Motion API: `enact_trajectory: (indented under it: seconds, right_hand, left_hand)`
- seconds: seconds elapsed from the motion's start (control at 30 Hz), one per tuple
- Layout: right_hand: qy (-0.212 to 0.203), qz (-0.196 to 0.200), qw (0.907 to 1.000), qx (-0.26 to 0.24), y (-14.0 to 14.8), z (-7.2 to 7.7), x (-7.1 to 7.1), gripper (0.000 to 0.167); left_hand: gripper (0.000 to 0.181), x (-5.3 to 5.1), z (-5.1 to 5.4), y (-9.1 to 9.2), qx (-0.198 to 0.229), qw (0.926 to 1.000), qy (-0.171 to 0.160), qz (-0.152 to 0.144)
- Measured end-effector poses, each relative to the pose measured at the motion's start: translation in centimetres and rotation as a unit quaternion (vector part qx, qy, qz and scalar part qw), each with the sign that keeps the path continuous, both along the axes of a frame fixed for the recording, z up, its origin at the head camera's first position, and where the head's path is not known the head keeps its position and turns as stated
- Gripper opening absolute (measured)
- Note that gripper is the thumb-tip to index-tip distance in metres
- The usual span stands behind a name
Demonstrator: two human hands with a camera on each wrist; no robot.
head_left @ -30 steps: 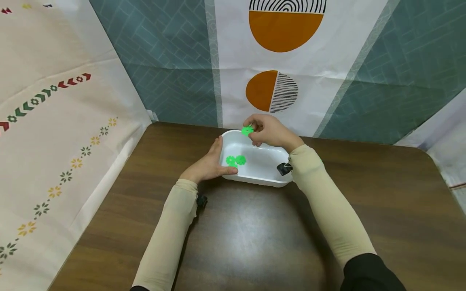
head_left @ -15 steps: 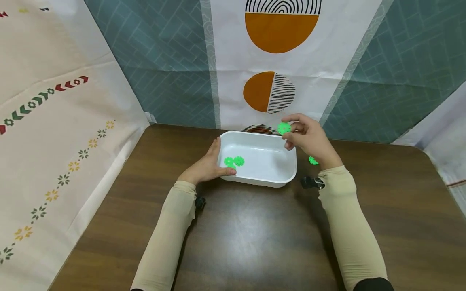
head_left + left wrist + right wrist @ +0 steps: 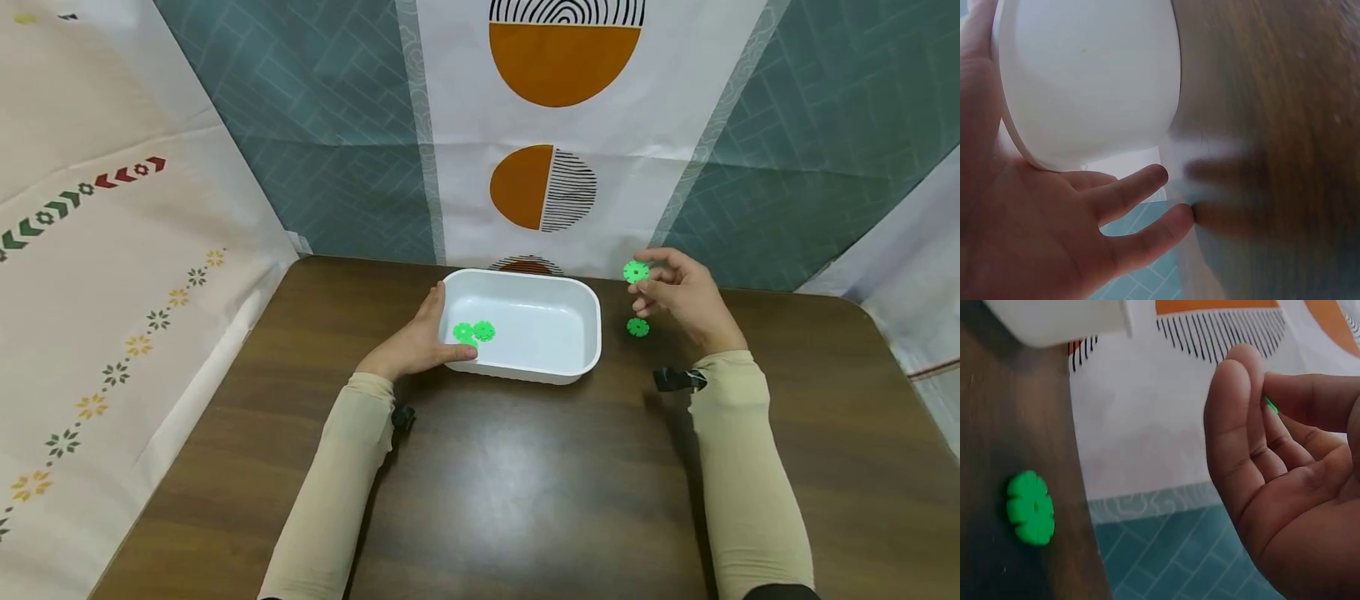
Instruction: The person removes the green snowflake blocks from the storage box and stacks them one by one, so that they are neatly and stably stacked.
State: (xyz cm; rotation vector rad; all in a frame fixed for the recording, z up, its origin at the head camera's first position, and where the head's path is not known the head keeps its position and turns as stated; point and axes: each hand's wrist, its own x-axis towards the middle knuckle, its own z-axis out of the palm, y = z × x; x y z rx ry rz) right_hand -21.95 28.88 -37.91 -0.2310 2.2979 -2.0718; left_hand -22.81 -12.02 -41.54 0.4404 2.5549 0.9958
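Note:
My left hand [image 3: 411, 340] holds the left end of a white plastic tray [image 3: 570, 292]. Its thumb lies over the front left corner, and in the left wrist view its outer fingers [image 3: 1141, 245] stretch out below the tray's side. Three green notched plastic discs [image 3: 483, 331] lie in the tray's left part, one partly behind the thumb. My right hand [image 3: 686, 296], beyond the tray's right end, pinches another green notched disc [image 3: 636, 272] above the table; only a sliver shows in the right wrist view. Just below it, a loose green notched disc [image 3: 1032, 507] lies on the wood.
The brown wooden table [image 3: 495, 483] meets a hanging patterned cloth [image 3: 337, 167] at its back edge. A pale printed cloth [image 3: 135, 275] hangs along the left. Each wrist carries a small black camera mount [image 3: 677, 380].
My right hand has moved from above the tray to beyond its right end, still pinching the green disc. The loose disc on the table has come into view. The left hand stays on the tray.

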Motion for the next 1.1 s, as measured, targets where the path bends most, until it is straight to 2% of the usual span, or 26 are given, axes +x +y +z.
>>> enact_trajectory:
  seconds: [0.13,0.37,0.7,0.93,1.1]
  right_hand:
    - [-0.022,0.001,0.9988,0.045,0.6,-0.6,-0.2,0.033]
    - [-0.072,0.028,0.9968,0.017,1.2,-1.8,-0.7,0.032]
    - [-0.12,0.014,0.9926,0.011,2.6,-3.0,-0.7,0.02]
    - [-0.137,0.001,0.9898,0.039,3.4,-3.4,-0.6,0.021]
    - [-0.163,0.0,0.9851,0.056,3.8,-4.3,-0.3,0.022]
  left_hand:
    - [0.13,0.0,0.2,0.0,-0.003,1.0,-0.002,0.0]
    - [0.13,0.1,-0.1,-0.5,-0.001,1.0,-0.006,-0.004]
    - [0.13,-0.2,0.0,-0.3,0.005,0.9999,-0.009,-0.005]
    - [0.129,-0.2,0.1,-0.3,-0.005,0.9999,-0.009,-0.002]
    - [0.129,-0.1,0.1,-0.2,-0.006,0.9999,-0.01,-0.005]
